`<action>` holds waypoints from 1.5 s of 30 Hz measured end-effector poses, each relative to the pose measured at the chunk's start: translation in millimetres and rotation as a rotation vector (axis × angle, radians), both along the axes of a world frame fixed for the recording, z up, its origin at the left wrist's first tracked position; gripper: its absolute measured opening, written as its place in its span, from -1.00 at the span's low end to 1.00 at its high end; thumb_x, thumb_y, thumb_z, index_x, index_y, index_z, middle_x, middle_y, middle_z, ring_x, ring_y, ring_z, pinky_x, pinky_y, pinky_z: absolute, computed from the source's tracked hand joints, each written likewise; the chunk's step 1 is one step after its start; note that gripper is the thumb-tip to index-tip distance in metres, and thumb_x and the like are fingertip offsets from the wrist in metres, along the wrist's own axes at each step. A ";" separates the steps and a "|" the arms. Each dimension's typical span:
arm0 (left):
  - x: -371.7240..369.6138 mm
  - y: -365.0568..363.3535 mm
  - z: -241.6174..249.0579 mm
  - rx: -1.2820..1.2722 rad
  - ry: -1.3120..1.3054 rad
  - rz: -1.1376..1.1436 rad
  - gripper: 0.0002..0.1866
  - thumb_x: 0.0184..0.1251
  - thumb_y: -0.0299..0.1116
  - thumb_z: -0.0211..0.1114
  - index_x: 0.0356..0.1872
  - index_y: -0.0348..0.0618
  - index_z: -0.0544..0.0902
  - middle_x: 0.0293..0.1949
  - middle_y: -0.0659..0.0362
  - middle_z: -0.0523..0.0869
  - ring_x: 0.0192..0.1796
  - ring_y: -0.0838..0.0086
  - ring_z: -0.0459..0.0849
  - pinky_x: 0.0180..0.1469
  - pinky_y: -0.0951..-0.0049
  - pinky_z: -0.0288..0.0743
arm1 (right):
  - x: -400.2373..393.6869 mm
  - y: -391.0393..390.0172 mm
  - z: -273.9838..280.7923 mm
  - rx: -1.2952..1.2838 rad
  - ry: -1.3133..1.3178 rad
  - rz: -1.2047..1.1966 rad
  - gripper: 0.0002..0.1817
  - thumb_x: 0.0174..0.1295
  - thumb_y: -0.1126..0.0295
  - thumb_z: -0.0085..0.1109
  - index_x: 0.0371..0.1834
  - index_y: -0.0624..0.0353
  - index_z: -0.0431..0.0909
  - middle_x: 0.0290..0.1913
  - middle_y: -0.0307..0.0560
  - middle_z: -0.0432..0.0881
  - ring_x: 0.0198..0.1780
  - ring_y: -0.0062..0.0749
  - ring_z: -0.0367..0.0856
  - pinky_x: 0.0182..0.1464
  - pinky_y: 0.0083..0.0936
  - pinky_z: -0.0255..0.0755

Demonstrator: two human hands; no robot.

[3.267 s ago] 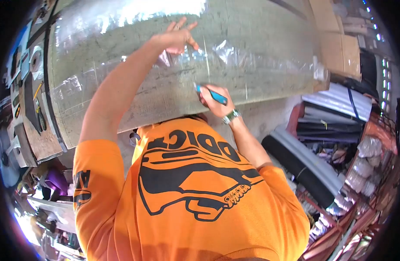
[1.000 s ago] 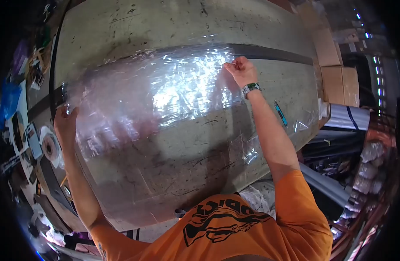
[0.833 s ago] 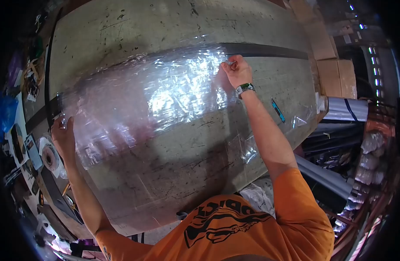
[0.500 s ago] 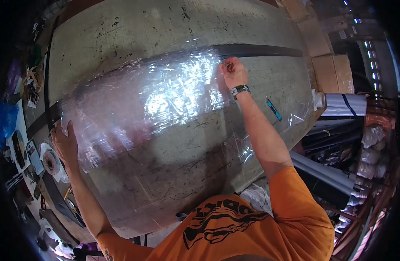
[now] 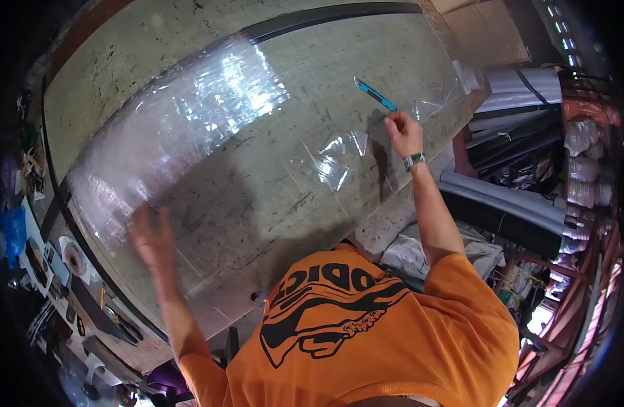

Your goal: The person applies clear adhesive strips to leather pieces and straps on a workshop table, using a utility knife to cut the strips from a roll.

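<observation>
while near the cutter point(image 5: 370, 89) with the right hand point(image 5: 406, 138), fingers together, grip only its handle point(image 5: 385, 102); avoid creasing the film point(image 5: 149, 129) with the left hand point(image 5: 151, 241), fingers apart.

A gap parts film point(image 5: 169, 115) and cutter point(image 5: 375, 93); scraps point(image 5: 334, 167) obstruct its near side.

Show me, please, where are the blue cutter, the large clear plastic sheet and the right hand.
Blue cutter point(image 5: 377, 95): head view, middle of its handle.
Large clear plastic sheet point(image 5: 166, 119): head view, middle of its upper surface.
Right hand point(image 5: 407, 138): head view, back of the hand.
</observation>
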State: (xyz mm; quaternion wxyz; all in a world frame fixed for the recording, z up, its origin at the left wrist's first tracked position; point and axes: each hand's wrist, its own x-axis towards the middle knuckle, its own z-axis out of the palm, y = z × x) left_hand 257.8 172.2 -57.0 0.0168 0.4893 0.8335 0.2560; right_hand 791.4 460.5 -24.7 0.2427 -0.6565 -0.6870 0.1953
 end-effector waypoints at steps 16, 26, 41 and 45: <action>301.0 91.6 8.1 -0.105 -0.073 -0.571 -0.84 0.19 -0.41 0.46 -0.23 -0.16 0.71 0.24 -0.01 0.66 0.35 0.03 0.53 0.47 0.01 0.30 | 29.8 110.1 -83.0 0.304 -0.252 0.235 -0.73 0.20 0.35 0.37 -0.01 -0.06 0.72 -0.02 -0.03 0.64 0.11 0.00 0.56 0.14 -0.07 0.45; 202.8 -16.0 36.0 -0.294 -0.102 0.288 -0.69 0.14 -0.47 0.42 -0.05 -0.24 0.69 0.15 -0.07 0.70 0.24 -0.04 0.59 0.37 0.04 0.37 | -53.8 163.1 -81.3 0.320 -0.030 0.684 -0.80 0.25 0.31 0.33 -0.08 0.02 0.71 -0.09 -0.06 0.66 0.06 -0.02 0.58 0.08 -0.08 0.49; 261.9 64.1 37.1 -0.448 -0.143 -0.194 -0.25 0.16 -0.05 0.55 0.39 0.03 0.51 0.52 -0.05 0.35 0.57 -0.03 0.24 0.55 -0.03 0.20 | -30.9 -40.1 -58.5 0.131 0.026 1.087 -0.40 0.19 0.35 0.36 0.35 0.12 0.48 0.42 0.01 0.43 0.44 0.03 0.36 0.44 -0.04 0.24; 240.0 24.4 32.0 -0.313 0.013 -0.022 -0.27 0.26 0.05 0.47 0.41 0.02 0.51 0.52 -0.05 0.32 0.58 -0.05 0.21 0.56 -0.11 0.14 | -27.4 -43.9 -52.5 0.202 -0.040 0.966 -0.38 0.25 0.36 0.33 0.41 0.11 0.44 0.43 0.00 0.42 0.46 0.02 0.35 0.45 -0.02 0.22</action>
